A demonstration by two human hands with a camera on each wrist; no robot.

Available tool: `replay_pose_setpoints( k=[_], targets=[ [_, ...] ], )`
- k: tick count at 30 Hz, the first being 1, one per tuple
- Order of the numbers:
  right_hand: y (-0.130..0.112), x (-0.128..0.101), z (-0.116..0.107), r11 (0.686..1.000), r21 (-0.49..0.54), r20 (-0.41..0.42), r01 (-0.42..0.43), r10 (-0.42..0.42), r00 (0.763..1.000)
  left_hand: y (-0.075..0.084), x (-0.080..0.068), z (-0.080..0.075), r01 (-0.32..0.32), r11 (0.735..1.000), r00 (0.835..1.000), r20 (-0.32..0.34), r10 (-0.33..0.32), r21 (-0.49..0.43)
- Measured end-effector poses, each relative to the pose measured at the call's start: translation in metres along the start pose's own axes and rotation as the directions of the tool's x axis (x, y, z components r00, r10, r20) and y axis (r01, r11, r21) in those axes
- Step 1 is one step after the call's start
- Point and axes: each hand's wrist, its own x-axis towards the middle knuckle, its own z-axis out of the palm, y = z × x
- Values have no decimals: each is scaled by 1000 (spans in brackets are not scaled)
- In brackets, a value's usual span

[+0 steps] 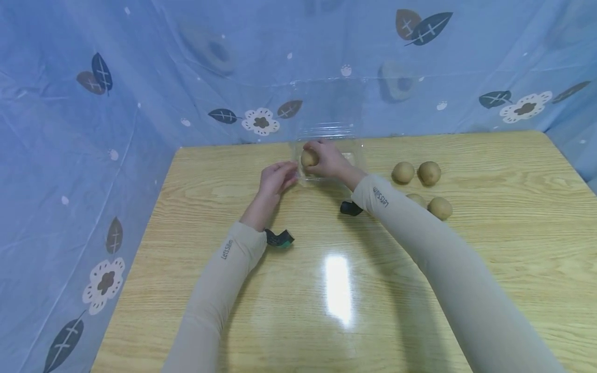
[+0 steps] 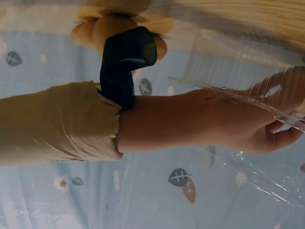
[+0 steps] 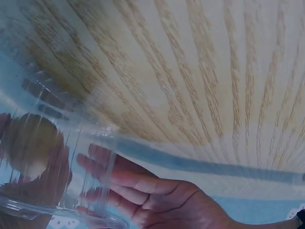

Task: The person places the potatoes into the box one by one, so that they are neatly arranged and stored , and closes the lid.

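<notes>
1. A brown kiwi (image 1: 309,157) is gripped in the curled fingers of the right hand (image 1: 330,159) and is held over the clear plastic container (image 1: 326,155), which sits at the far middle of the wooden table (image 1: 298,290), near the blue curtain (image 1: 93,129).
2. The container's left side is touched by the left hand (image 1: 278,177); its fingers appear wrapped around the thin wall in the left wrist view (image 2: 267,124), so a steadying hold is judged likely.
3. A slip is judged possible: the plastic is light and thin, and it could be pushed toward the curtain or tipped if the fruit is pressed against the rim.
4. If the hold is released above the rim rather than inside, the kiwi could roll across the smooth tabletop.
5. The upright lid (image 1: 326,103) could be knocked by the right hand, since it stands just behind it.
6. Four other kiwis (image 1: 422,186) lie to the right, well apart from the container; two are just beside the right sleeve (image 1: 420,233) and could be swept by it.
7. Open room is offered by the near half of the table; the far edge is close behind the container.
</notes>
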Motion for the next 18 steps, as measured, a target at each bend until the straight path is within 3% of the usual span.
replay_pose_setpoints(
  k=[10,18],
  targets=[
    [-4,4,4,999,30,17,27,-28,999,-2,2,0,-14,1000,1000,-16,14,22],
    [-2,6,3,999,12,6,-33,33,999,-6,3,2,-37,999,999,-16,37,-20]
  ],
)
